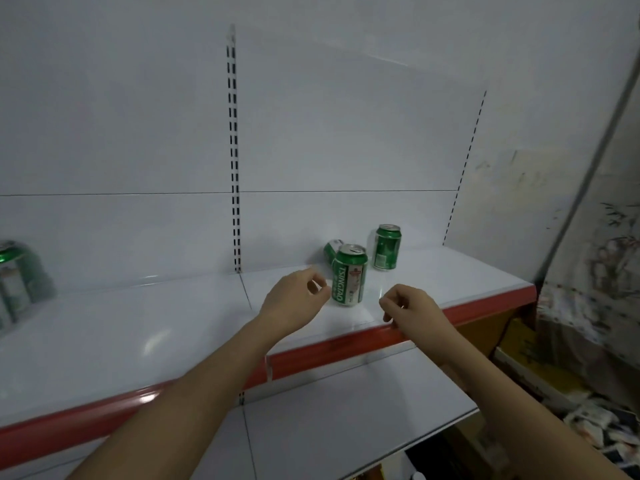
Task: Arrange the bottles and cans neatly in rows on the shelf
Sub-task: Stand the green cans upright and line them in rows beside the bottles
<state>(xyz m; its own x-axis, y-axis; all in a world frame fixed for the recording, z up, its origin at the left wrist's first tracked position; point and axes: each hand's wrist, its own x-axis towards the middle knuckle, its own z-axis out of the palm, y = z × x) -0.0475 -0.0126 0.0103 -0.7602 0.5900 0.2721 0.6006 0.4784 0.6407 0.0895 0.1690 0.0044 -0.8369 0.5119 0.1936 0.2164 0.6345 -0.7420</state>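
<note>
Head view: left hand point(294, 299) hovered over the shelf point(138, 334), fingers loosely curled, holding nothing, just beside the front can point(349, 275). Right hand point(408, 306) was likewise loosely curled and empty, near the red edge point(346, 348). Front can stood upright between the hands. A tipped can point(331, 250) leaned behind it; a rear can point(387, 247) stood upright by the back panel. More cans point(15, 275) sat well apart at far left. Judged step: reaching to align. Next move calls for righting the tipped can and forming a row.
</note>
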